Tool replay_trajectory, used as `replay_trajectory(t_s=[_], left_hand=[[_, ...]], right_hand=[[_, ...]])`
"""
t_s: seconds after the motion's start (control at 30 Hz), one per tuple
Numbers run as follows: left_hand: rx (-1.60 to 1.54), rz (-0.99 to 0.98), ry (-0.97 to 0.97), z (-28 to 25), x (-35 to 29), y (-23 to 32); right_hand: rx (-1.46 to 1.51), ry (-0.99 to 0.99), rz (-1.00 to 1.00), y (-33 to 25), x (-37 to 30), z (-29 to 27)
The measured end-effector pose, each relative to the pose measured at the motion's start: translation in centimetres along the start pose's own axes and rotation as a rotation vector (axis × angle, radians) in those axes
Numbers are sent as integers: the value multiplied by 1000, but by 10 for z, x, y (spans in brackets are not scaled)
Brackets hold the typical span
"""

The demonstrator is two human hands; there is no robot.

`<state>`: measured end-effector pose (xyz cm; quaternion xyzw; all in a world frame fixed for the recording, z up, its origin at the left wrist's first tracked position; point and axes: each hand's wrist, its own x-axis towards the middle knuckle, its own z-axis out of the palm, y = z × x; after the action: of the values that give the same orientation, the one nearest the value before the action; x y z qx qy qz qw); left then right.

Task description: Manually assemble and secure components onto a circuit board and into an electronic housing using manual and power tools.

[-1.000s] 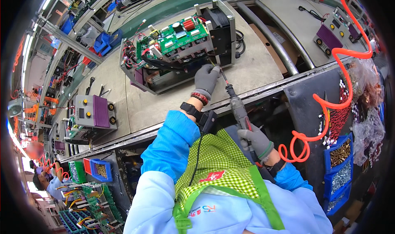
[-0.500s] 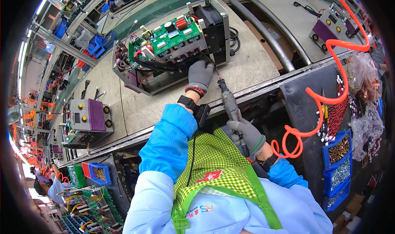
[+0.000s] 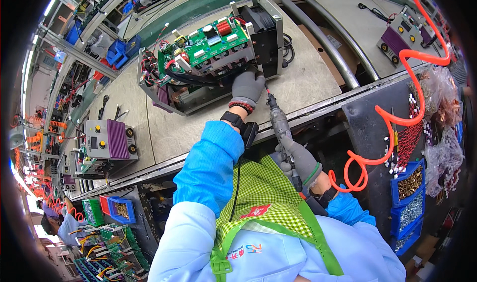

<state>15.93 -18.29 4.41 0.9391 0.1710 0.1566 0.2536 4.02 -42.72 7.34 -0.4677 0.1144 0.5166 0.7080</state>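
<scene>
Left hand (image 3: 247, 87) in a grey glove rests flat against the near lower side of the open chassis (image 3: 208, 53), fingers spread and pressing on it – not closed around anything. Chassis sits on the grey surface (image 3: 303, 83), well back from the near edge, green circuit board (image 3: 208, 38) on top, black fan block (image 3: 263, 26) at its right end.

Right hand (image 3: 298, 160) is wrapped tight round the grip of the powered screwdriver (image 3: 279, 125). Tool's long axis runs up and slightly left, from the hand at the surface edge toward the chassis; its bit tip (image 3: 266, 91) lies just right of the left hand's fingers, close to the lower right corner of the chassis. Whether the tip touches metal – can't tell.

So the chassis lies ahead and to the left of the tool hand; left hand is the nearer one, already in contact.

Room: bare surface to the right of the chassis up to the metal rail (image 3: 323, 38). Orange coiled hose (image 3: 392, 118) hangs right of the tool arm, clear of it. Purple-faced unit (image 3: 109, 140) stands well off to the left.
</scene>
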Motion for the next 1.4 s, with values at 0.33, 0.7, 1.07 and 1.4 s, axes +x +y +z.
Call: replay_trajectory(t_s=[0.33, 0.7, 1.07, 1.4], left_hand=[[-44, -34, 27, 5, 0, 0], [-175, 175, -17, -64, -55, -4], [385, -731, 847, -416, -312, -336], [610, -1517, 212, -472, -406, -495]], right_hand=[[-12, 25, -22, 7, 14, -1], [-272, -29, 27, 13, -39, -40], [-598, -230, 155, 34, -38, -10], [-716, -282, 249, 33, -14, 61]])
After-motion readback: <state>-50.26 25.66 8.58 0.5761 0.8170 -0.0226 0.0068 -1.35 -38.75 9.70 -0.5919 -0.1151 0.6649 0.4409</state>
